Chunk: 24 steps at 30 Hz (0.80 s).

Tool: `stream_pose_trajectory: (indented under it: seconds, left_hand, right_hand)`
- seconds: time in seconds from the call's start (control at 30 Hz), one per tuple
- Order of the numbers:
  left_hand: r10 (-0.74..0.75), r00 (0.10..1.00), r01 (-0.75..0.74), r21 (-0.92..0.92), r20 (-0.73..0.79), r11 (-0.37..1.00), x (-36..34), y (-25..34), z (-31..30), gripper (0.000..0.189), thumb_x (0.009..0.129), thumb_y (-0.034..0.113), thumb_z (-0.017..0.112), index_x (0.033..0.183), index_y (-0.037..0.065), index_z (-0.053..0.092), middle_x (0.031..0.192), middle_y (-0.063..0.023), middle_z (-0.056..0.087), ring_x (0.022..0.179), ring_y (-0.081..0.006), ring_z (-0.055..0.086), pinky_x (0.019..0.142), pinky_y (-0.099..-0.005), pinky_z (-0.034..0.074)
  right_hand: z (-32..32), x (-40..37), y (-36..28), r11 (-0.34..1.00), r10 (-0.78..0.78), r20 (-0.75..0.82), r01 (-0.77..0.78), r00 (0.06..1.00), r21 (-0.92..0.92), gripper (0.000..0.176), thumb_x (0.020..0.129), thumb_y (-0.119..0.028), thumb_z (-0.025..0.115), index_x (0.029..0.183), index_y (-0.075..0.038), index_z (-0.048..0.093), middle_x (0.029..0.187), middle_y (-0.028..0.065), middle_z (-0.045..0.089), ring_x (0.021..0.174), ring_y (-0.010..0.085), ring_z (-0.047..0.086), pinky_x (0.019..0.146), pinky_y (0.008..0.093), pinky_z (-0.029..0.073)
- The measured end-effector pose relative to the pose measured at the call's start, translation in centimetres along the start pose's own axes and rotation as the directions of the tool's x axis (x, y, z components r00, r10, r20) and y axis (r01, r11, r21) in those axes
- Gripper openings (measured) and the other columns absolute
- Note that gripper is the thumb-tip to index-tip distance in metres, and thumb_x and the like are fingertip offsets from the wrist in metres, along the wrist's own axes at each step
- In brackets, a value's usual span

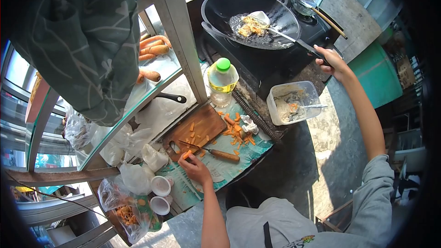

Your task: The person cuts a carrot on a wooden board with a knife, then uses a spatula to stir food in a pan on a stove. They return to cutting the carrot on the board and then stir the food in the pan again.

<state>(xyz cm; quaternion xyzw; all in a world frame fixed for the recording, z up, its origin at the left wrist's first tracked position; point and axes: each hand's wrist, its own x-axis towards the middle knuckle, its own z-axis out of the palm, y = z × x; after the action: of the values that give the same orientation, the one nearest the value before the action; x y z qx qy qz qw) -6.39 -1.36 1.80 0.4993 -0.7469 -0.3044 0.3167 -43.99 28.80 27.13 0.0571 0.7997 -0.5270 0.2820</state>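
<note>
Head camera, steeply downward, left hand (195, 169) nearest

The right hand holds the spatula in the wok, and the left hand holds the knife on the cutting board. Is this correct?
One part is wrong: in the head view the knife lies free, partly on the cutting board, and the left hand touches a carrot piece beside it. The right hand does hold the spatula in the wok.
</note>
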Motion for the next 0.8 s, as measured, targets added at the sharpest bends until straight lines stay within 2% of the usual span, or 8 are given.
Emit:
stream_pose_trajectory:
  seconds: [0.1,0.27,0.33,0.4,0.43,0.47,0.73,0.8]
  left_hand:
    - [0.093,0.994,-0.093,0.015,-0.059,0.996,0.0,-0.4,0.2,0.025,0.101,0.028,0.048,0.105,0.004,0.051,0.103,-0.0114,0.056,0.088,-0.0321,0.060,0.070,-0.0402,0.048]
    - [0.042,0.999,-0.042,-0.003,-0.027,0.999,0.0,-0.6,0.3,0.026,0.101,0.029,0.047,0.106,0.004,0.051,0.102,-0.0112,0.056,0.085,-0.0289,0.060,0.069,-0.0384,0.048]
    - [0.038,0.999,-0.038,0.001,-0.024,0.999,0.0,-0.3,0.2,0.024,0.101,0.027,0.048,0.106,0.004,0.051,0.102,-0.0118,0.056,0.083,-0.0296,0.061,0.065,-0.0392,0.048]
    - [0.037,0.999,-0.037,0.008,-0.018,0.999,0.0,0.0,0.1,0.022,0.101,0.025,0.048,0.106,0.004,0.051,0.102,-0.0125,0.057,0.081,-0.0303,0.062,0.062,-0.0400,0.048]
    - [0.035,0.999,-0.035,0.028,-0.018,0.999,0.0,0.0,0.1,0.023,0.101,0.026,0.048,0.106,0.004,0.051,0.102,-0.0124,0.057,0.079,-0.0295,0.062,0.061,-0.0392,0.048]
    - [0.034,0.999,-0.033,0.048,-0.018,0.998,0.0,0.0,0.1,0.023,0.101,0.026,0.048,0.106,0.004,0.051,0.102,-0.0122,0.056,0.078,-0.0287,0.061,0.060,-0.0384,0.047]
    - [0.051,0.998,-0.050,0.037,-0.025,0.998,0.0,-1.0,0.5,0.023,0.100,0.025,0.048,0.107,0.003,0.051,0.104,-0.0125,0.056,0.082,-0.0305,0.062,0.063,-0.0396,0.048]
    - [-0.022,0.999,0.022,0.014,0.029,1.000,0.0,-0.6,0.2,0.023,0.100,0.026,0.050,0.107,0.004,0.051,0.106,-0.0138,0.056,0.091,-0.0327,0.062,0.070,-0.0427,0.049]
  right_hand:
    - [-1.3,0.3,0.3,0.991,-0.001,0.207,-0.027,0.978,0.135,0.049,0.100,-0.052,0.041,0.118,-0.009,0.055,0.079,0.0006,0.062,0.047,0.0055,0.045,0.040,0.0206,0.031]
    - [-3.1,2.7,4.5,0.892,0.120,-0.026,-0.096,0.992,0.441,0.054,0.098,-0.053,0.039,0.132,-0.013,0.050,0.108,0.0073,0.069,0.075,0.0147,0.065,0.056,0.0276,0.051]
    - [-3.7,5.9,7.9,0.995,0.024,-0.135,-0.037,0.991,-0.093,0.042,0.097,-0.045,0.051,0.124,-0.013,0.059,0.107,0.0064,0.068,0.087,0.0198,0.065,0.074,0.0374,0.052]
    - [-1.6,8.6,9.6,0.665,-0.320,-0.039,0.194,0.947,-0.722,0.038,0.094,-0.038,0.057,0.119,-0.010,0.063,0.104,0.0074,0.068,0.089,0.0254,0.061,0.085,0.0393,0.049]
    - [0.5,7.5,9.3,0.379,-0.451,0.007,0.199,0.893,-0.904,0.042,0.090,-0.034,0.061,0.124,-0.009,0.060,0.099,0.0110,0.068,0.089,0.0295,0.061,0.086,0.0388,0.049]
    - [1.7,8.0,10.2,0.360,-0.575,0.017,0.272,0.818,-0.892,0.045,0.089,-0.035,0.062,0.126,-0.010,0.056,0.093,0.0148,0.067,0.091,0.0344,0.063,0.091,0.0443,0.047]
    - [6.1,9.7,9.9,0.636,-0.348,-0.226,0.052,0.910,-0.770,0.046,0.086,-0.023,0.067,0.121,-0.013,0.040,0.108,0.0214,0.067,0.114,0.0452,0.057,0.093,0.0623,0.039]
    - [4.8,12.7,12.8,0.782,-0.277,-0.336,0.008,0.900,-0.623,0.053,0.085,-0.028,0.069,0.126,-0.012,0.039,0.140,0.0200,0.049,0.123,0.0447,0.052,0.093,0.0696,0.033]
